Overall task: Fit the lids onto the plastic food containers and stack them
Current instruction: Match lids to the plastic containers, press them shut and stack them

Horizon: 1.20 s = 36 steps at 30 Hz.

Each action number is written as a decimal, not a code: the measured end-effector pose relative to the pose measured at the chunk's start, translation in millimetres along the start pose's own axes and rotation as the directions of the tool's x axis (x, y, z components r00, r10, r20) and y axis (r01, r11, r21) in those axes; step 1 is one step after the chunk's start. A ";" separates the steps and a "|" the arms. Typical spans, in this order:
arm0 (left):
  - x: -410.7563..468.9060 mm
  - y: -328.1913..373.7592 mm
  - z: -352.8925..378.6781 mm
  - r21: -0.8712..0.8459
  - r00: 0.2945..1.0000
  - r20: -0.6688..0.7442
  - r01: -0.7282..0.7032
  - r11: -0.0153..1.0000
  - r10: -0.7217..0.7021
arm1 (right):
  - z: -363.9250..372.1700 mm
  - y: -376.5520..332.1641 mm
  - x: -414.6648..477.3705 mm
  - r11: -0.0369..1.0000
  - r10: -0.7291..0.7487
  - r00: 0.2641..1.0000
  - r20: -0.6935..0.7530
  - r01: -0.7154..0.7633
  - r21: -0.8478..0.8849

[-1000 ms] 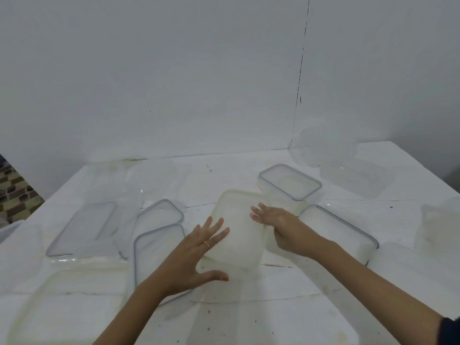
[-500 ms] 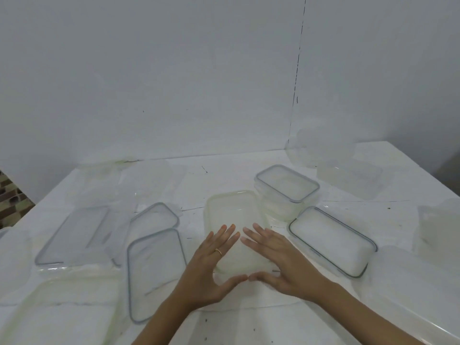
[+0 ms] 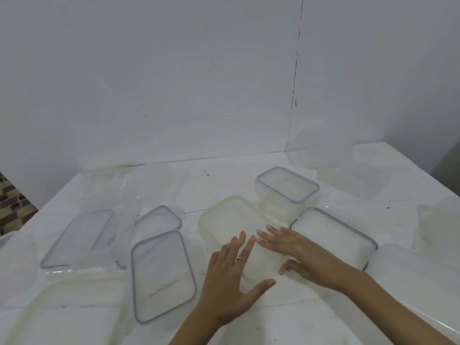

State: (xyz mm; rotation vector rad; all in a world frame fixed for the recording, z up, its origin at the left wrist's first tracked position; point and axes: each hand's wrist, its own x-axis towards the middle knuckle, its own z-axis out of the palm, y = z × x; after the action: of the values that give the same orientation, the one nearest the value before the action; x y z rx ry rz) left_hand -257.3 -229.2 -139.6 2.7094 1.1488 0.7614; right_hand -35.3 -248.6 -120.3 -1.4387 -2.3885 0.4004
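Observation:
A rectangular translucent container with a yellowish lid (image 3: 229, 220) lies in the middle of the white table (image 3: 224, 178). My left hand (image 3: 231, 282) rests flat on its near end, fingers spread, a ring on one finger. My right hand (image 3: 296, 250) lies flat on the near right part of the same lid, thumb hooked over the near edge. Beside it on the right sits a lidded grey-rimmed container (image 3: 333, 232), and behind that a smaller lidded one (image 3: 288, 185). Loose grey-rimmed lids (image 3: 161, 275) (image 3: 159, 220) (image 3: 79, 237) lie to the left.
A large container with a yellowish rim (image 3: 62, 317) sits at the near left. Clear containers stand at the back right (image 3: 348, 175), the right edge (image 3: 438, 225) and the near right (image 3: 418, 282). More clear plastic pieces (image 3: 146, 180) lie at the back left. A wall is behind.
Both hands have come together onto the near end of the yellowish lid, the right one sliding back from the container's right side. The container has shifted slightly.

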 end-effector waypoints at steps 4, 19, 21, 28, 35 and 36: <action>0.8 8.3 -5.6 -0.056 0.997 -0.019 -0.082 0.995 0.081 | -23.3 8.6 -6.9 0.998 0.055 0.997 0.050 -0.056 0.033; 51.9 -46.3 -12.4 -0.719 0.566 0.257 0.654 0.236 -0.783 | 19.1 -24.6 3.3 0.442 0.785 0.601 -0.148 -0.376 0.814; 48.4 -39.4 -10.9 -0.809 0.514 0.272 0.580 0.096 -0.814 | 23.5 -25.6 5.7 0.382 0.814 0.559 -0.159 -0.307 0.872; 60.5 -38.9 -18.1 -0.895 0.456 0.223 0.446 0.004 -0.862 | 12.3 -24.2 18.0 0.282 0.837 0.528 -0.141 -0.196 0.939; 139.6 -54.7 -49.1 -0.932 0.506 0.167 0.362 0.032 -0.846 | -53.8 4.4 73.3 0.308 0.816 0.547 -0.187 -0.138 0.941; 152.6 -58.1 -51.7 -0.932 0.508 0.164 0.361 0.037 -0.845 | -64.6 7.2 82.2 0.304 0.820 0.540 -0.190 -0.129 0.944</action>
State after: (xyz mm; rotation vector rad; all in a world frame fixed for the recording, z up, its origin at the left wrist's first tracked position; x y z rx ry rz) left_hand -229.8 -86.6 -48.8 0.8526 1.2578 1.3137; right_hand -39.1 -167.6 -53.9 -1.4048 -0.7336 0.8964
